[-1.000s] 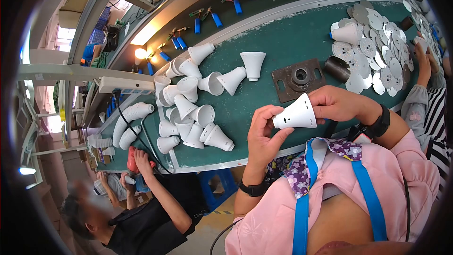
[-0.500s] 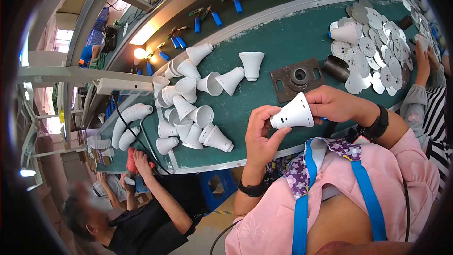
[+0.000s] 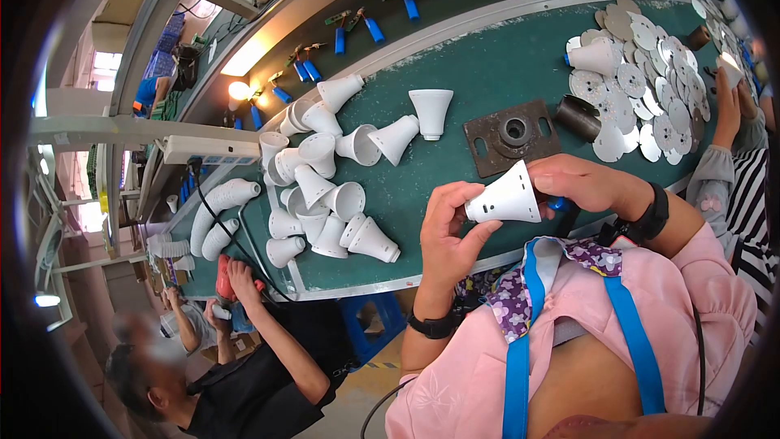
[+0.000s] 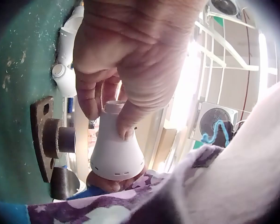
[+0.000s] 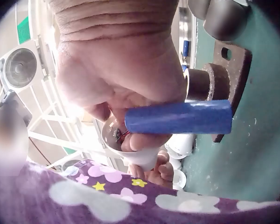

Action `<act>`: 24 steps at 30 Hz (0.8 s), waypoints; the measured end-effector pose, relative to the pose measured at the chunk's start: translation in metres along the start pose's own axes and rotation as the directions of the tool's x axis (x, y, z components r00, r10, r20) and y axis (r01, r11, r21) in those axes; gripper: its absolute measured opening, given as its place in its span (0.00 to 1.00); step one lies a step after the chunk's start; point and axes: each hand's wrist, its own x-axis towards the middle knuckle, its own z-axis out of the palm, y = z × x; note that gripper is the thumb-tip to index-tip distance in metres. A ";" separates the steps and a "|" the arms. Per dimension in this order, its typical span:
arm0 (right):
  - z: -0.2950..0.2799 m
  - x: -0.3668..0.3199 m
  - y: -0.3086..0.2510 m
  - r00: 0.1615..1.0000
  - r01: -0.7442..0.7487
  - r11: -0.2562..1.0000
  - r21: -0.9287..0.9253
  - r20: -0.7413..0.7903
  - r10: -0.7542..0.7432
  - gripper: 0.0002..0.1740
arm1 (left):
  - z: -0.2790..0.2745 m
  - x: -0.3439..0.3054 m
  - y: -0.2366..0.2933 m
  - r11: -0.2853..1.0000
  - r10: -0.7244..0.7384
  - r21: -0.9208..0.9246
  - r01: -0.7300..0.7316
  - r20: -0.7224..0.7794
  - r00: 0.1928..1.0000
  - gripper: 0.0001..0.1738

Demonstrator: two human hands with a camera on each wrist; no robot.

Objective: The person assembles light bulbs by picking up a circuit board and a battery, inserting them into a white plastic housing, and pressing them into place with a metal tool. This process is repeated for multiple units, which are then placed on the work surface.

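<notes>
The white cone (image 3: 502,197) was between two hands, near the person, its narrow end to the left. The left hand (image 3: 448,232) pinched this narrow end by thumb and fingers. The right hand (image 3: 587,183) held a blue cylinder (image 5: 179,117) in bent fingers, fingertips at the wide mouth. Just beyond, a dark metal block (image 3: 536,140) lay on the green table (image 3: 431,175); other cones (image 3: 345,200) lay left, pale discs (image 3: 632,80) far right.
</notes>
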 end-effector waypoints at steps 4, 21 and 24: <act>0.013 0.002 -0.007 0.988 0.042 0.991 -0.124 -0.141 -0.059 0.16 | 0.001 0.000 -0.001 0.994 0.044 0.107 -0.040 -0.038 0.998 0.24; 0.012 0.018 0.006 0.887 0.220 0.562 -0.798 -0.076 -0.455 0.11 | 0.001 0.003 -0.015 0.872 -0.358 -0.431 0.233 -0.236 0.903 0.11; 0.007 0.015 0.001 0.852 0.111 0.252 -0.961 -0.038 -0.522 0.11 | -0.007 0.001 -0.021 0.795 -0.373 -0.582 0.171 -0.246 0.895 0.13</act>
